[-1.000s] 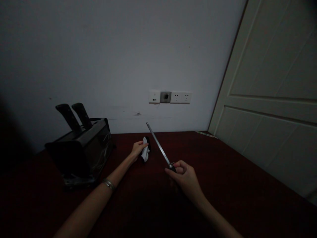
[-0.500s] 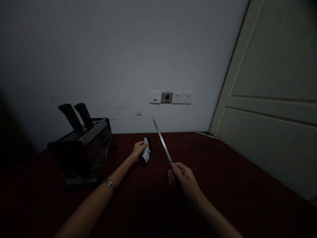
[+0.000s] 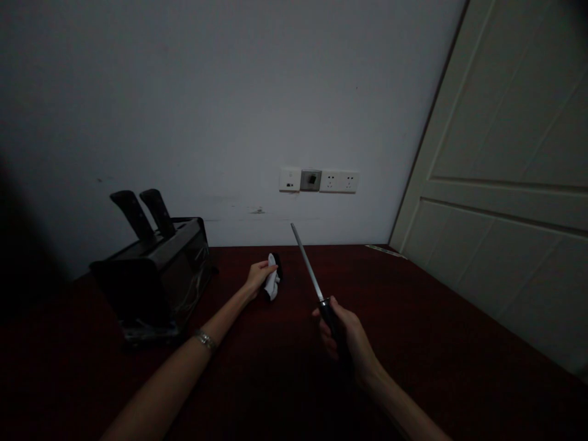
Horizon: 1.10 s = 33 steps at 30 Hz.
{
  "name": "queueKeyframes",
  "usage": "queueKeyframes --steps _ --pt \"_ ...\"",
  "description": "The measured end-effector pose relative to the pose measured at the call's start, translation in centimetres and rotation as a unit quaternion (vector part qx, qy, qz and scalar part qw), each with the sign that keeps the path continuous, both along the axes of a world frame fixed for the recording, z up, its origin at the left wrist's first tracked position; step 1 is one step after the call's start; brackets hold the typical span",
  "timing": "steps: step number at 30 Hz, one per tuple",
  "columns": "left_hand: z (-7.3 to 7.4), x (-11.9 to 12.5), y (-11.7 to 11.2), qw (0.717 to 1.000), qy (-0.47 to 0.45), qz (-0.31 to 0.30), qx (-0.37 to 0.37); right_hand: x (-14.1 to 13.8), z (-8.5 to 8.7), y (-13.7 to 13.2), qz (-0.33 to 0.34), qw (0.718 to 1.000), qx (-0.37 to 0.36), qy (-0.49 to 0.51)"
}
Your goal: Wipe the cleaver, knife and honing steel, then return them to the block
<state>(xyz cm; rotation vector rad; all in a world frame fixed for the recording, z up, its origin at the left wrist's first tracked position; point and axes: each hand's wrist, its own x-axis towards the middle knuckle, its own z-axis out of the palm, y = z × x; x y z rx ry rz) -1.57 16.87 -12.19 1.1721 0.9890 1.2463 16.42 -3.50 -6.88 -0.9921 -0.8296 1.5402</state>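
My right hand (image 3: 349, 337) is wrapped round the black handle of a honing steel (image 3: 307, 263). Its grey rod points up and away, slightly to the left. Farther forward and left, my left hand (image 3: 260, 275) pinches a crumpled white cloth or tissue (image 3: 272, 282) low over the table. A black object (image 3: 278, 263) shows right behind the white piece; its kind is hard to make out in the dim light. To the left stands a dark knife block (image 3: 184, 245), with two black-handled knives (image 3: 158, 213) upright in its slots.
The dark red table (image 3: 257, 373) runs back to a pale wall (image 3: 184, 110) bearing a row of sockets and switches (image 3: 316, 180). A panelled door (image 3: 505, 184) borders the right side. A thin pale strip (image 3: 386, 250) lies near the table's back right corner.
The honing steel has turned in my right hand, so more of its black handle shows and its tip sits slightly farther right. My left hand has stayed nearly in place.
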Motion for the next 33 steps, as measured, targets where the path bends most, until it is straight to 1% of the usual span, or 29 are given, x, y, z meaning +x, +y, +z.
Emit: queueKeyframes --steps 4,7,9,11,14,18,20,22,23,24,25,26,27,28,29,30,31,33 --pt "-0.2 0.0 0.1 1.000 -0.004 0.001 0.009 -0.2 0.0 -0.2 -0.007 0.999 0.013 -0.041" --pt "-0.4 0.0 0.3 1.000 -0.007 0.012 0.019 -0.5 -0.2 0.0 -0.021 0.997 0.008 -0.073" --pt "-0.1 0.0 0.4 0.999 -0.012 0.023 0.028 -0.5 -0.3 0.1 -0.023 0.997 0.005 -0.074" --pt "0.5 0.0 0.5 0.998 -0.018 0.036 0.039 -0.5 -0.3 0.2 -0.023 0.997 0.006 -0.071" --pt "2.3 -0.1 0.5 0.995 -0.030 0.063 0.068 -0.5 -0.2 0.2 -0.026 0.997 0.011 -0.074" --pt "6.1 -0.7 0.1 0.984 -0.042 0.105 0.140 -0.4 -0.2 0.2 -0.021 0.997 0.007 -0.078" --pt "8.1 -0.7 -1.0 0.975 -0.037 0.122 0.182 -0.4 -0.2 0.2 -0.013 0.997 0.007 -0.079" --pt "9.7 -0.3 -2.7 0.963 0.000 0.118 0.242 -0.3 -0.2 0.2 -0.005 0.997 0.008 -0.079" --pt "10.4 0.1 -3.8 0.940 0.069 0.095 0.320 -0.2 -0.2 0.2 -0.001 0.997 0.007 -0.079" --pt "10.8 0.5 -4.9 0.905 0.136 0.058 0.400 -0.2 -0.2 0.2 0.003 0.997 0.007 -0.079" --pt "11.1 1.0 -6.0 0.858 0.206 0.006 0.471 -0.1 -0.1 0.2 0.006 0.997 0.009 -0.078" --pt "11.2 1.5 -7.1 0.801 0.268 -0.042 0.534 0.0 0.0 0.2 0.009 0.997 0.011 -0.076" --pt "11.1 2.0 -8.0 0.746 0.319 -0.086 0.578 0.0 0.1 0.2 0.009 0.997 0.012 -0.074" --pt "11.0 2.5 -8.7 0.702 0.358 -0.114 0.606 0.1 0.2 0.2 0.008 0.997 0.013 -0.072" --pt "10.9 2.8 -9.3 0.669 0.385 -0.134 0.622 0.1 0.3 0.2 0.005 0.998 0.012 -0.069" --pt "10.7 3.1 -9.7 0.649 0.403 -0.147 0.628 0.2 0.3 0.2 0.002 0.998 0.010 -0.065" --pt "10.6 3.3 -10.0 0.640 0.413 -0.155 0.629 0.3 0.4 0.2 -0.002 0.998 0.008 -0.062" --pt "10.4 3.5 -10.4 0.639 0.414 -0.177 0.623 0.4 0.4 0.3 -0.010 0.998 0.007 -0.054"
